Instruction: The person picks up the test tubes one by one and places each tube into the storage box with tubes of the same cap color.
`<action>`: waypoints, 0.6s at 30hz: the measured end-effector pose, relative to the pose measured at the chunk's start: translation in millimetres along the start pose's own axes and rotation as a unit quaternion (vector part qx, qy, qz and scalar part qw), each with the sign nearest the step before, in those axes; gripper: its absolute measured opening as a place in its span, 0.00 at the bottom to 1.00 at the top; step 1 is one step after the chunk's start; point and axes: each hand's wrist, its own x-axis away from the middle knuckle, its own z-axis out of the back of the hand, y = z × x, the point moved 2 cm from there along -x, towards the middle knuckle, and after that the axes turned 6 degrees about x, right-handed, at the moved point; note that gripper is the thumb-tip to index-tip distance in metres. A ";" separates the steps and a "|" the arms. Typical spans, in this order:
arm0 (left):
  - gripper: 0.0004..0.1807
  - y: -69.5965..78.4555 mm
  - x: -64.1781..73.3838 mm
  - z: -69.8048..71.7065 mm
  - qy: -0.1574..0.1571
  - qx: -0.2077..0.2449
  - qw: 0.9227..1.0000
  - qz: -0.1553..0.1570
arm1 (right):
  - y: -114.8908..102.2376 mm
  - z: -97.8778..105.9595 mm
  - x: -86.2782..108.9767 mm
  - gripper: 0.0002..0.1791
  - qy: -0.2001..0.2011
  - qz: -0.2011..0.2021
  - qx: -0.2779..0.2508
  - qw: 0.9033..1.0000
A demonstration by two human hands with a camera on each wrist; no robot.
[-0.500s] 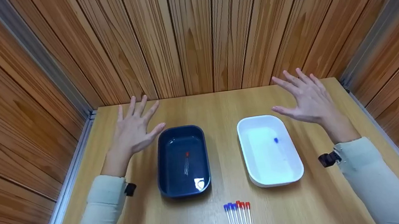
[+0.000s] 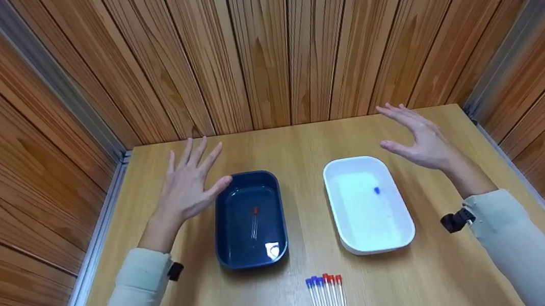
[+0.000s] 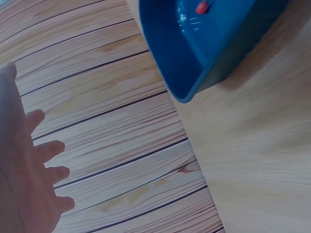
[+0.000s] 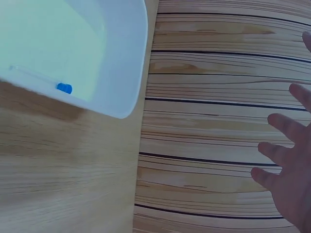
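Note:
My left hand [image 2: 184, 186] hovers with spread fingers beside the dark blue tray [image 2: 218, 231], its thumb tip overlapping the tray's far left corner in the head view. Inside that tray lies one clear tube with a red cap [image 2: 255, 210]. Beyond the right side of the white tray [image 2: 350, 247], my right hand [image 2: 425, 143] is held up, fingers straight and thumb apart, holding nothing. A clear tube with a blue cap [image 4: 64, 88] lies in the white tray. Several capped tubes [image 2: 326, 301] lie side by side near the front, blue caps on the left, red on the right.
The trays stand apart on a light wooden table [image 2: 303, 195]. Wood-plank walls [image 2: 263, 46] rise behind and at both sides, with metal rails [image 2: 85, 266] along the side edges. A small black camera [image 2: 457, 220] sits at each wrist.
Both hands have come slightly lower toward the trays. The left has shifted a little right; the right has turned, its fingers now closer together. Tubes and trays have not moved.

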 end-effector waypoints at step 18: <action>0.48 24.0 19.3 -15.2 -0.002 0.046 0.997 -0.062 | 28.9 -13.8 18.6 0.39 -0.009 0.021 -0.050 0.998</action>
